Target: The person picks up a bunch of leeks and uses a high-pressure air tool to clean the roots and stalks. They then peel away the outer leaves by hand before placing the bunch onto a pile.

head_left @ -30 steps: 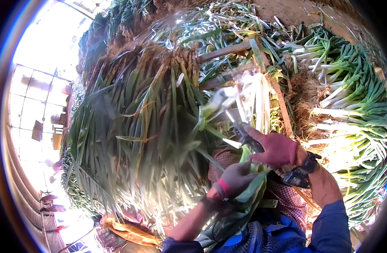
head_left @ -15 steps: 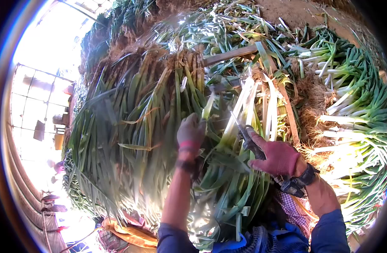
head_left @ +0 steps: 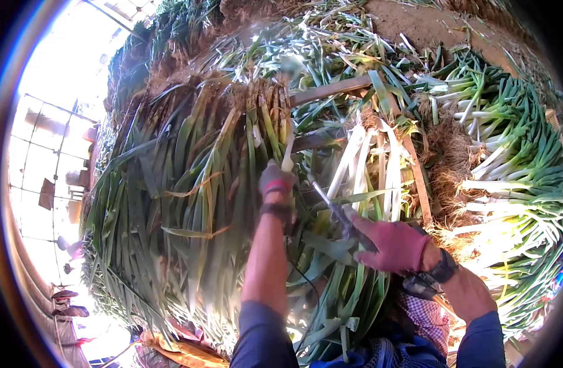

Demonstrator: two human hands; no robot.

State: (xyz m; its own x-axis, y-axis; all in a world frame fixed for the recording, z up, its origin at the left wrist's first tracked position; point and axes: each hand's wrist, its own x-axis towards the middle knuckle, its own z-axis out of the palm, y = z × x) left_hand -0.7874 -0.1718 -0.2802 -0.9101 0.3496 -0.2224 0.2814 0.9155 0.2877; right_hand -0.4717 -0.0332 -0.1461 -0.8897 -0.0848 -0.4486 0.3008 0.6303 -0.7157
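Note:
My left hand (head_left: 276,183), in a pinkish glove with a greyed finger area, is closed at the right edge of a large heap of uncleaned leeks (head_left: 189,184). A pale stalk piece shows beside its fingertips; what the fingers grip is unclear. My right hand (head_left: 395,245), gloved in dark pink, is wrapped round a dark-handled tool (head_left: 349,227) with a thin metal tip pointing up and left. Behind the tool, white-stemmed leeks (head_left: 355,159) lie with roots upward and green leaves toward me.
Wooden bars (head_left: 333,90) frame the pale leeks. Rows of cleaned leeks (head_left: 508,153) with tangled roots line the right side. Leaf scraps (head_left: 306,49) cover the ground farther off, near bare soil (head_left: 428,24). An orange cloth (head_left: 183,349) lies at lower left.
Both hands have shifted slightly, the right one down with its tool. A leaf now crosses the white stems. The pale stalk near my left hand has changed angle. The view has moved a little.

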